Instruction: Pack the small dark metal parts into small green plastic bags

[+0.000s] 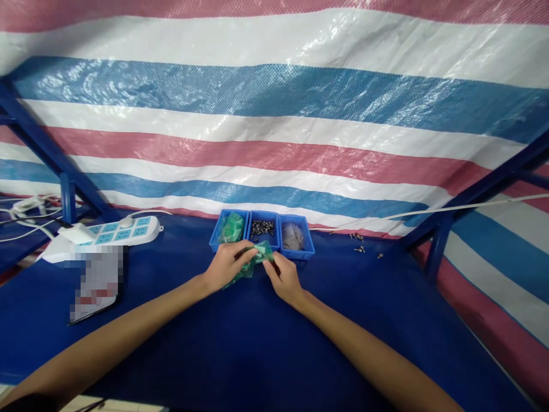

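Between my two hands is a crinkled green plastic bag [262, 252], partly see-through, with its lower part hanging toward the table. My left hand [225, 264] pinches it from the left, and my right hand [283, 277] grips its right edge with thumb and fingers. Just behind the hands stand three blue bins side by side. The left bin [213, 243] holds more green plastic, the middle bin [265, 216] small dark metal screw-like parts [262, 228], and the right bin [309, 243] a clear bag of greyish contents [292, 236]. What lies inside the green bag I cannot make out.
A white power strip [148, 229] with plugs and cables lies at the left, near a blurred-out flat device [98, 280]. Several small metal pieces [359, 249] are scattered on the blue table [274, 355] at right. Blue frame posts [440, 246] and a striped sheet [274, 131] bound the back.
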Action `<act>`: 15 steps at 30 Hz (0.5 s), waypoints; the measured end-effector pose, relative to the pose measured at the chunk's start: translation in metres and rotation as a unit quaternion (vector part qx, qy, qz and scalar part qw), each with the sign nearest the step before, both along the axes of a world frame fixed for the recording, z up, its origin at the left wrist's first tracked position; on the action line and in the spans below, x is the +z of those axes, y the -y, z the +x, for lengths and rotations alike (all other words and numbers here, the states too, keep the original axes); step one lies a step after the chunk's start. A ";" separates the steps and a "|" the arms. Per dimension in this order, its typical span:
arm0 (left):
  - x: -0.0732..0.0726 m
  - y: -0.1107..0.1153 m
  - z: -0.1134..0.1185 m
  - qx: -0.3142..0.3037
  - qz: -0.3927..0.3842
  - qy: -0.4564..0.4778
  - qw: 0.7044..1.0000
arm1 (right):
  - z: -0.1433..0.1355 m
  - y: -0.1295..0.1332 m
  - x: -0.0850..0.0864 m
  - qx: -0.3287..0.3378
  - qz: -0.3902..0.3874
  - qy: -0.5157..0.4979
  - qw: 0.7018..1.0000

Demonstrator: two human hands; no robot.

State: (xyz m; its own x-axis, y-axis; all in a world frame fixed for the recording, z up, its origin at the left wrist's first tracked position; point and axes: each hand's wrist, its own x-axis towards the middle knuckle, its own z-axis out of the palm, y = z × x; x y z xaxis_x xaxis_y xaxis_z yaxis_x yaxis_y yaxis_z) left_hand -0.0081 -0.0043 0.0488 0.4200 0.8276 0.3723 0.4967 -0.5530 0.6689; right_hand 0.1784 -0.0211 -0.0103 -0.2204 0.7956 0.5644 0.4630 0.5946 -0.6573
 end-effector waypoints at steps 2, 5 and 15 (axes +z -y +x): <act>-0.016 0.002 0.003 0.014 -0.047 0.070 0.996 | 0.001 0.000 0.000 -0.003 -0.003 -0.013 1.000; -0.033 0.003 0.004 0.016 -0.067 0.105 0.992 | 0.002 0.000 0.002 -0.003 -0.013 -0.026 1.000; -0.039 0.002 0.002 0.008 -0.050 0.104 0.993 | 0.002 0.000 -0.001 0.008 -0.025 -0.014 1.000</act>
